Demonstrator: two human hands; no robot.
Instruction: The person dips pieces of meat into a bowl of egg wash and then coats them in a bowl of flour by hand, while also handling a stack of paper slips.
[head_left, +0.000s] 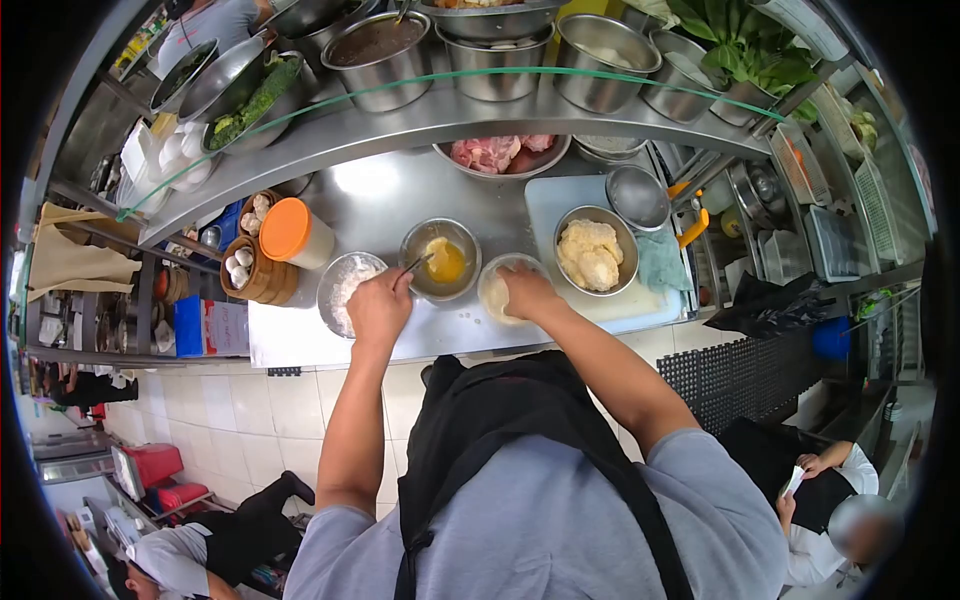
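Observation:
My left hand [381,303] is closed around a thin, dark metal utensil [418,263]. Its tip reaches over a steel bowl [409,240] with beaten egg [445,262] in it. Below that hand is a bowl of white flour [352,278], partly covered by it. My right hand [524,292] is down in a bowl of pale crumbs [492,298], its fingers bent together; whatever they hold is hidden. Right of it, a steel bowl [632,262] heaped with pale yellow coated pieces [590,252] rests on a white cutting board [548,200].
An orange-lidded tub [290,231] and bamboo steamers [266,284] stand left. Raw meat [500,152] lies in a bowl under the overhead shelf [450,133], which carries steel pots [376,62]. A green cloth [660,262] hangs right. One person [845,500] is behind right, another [190,545] behind left.

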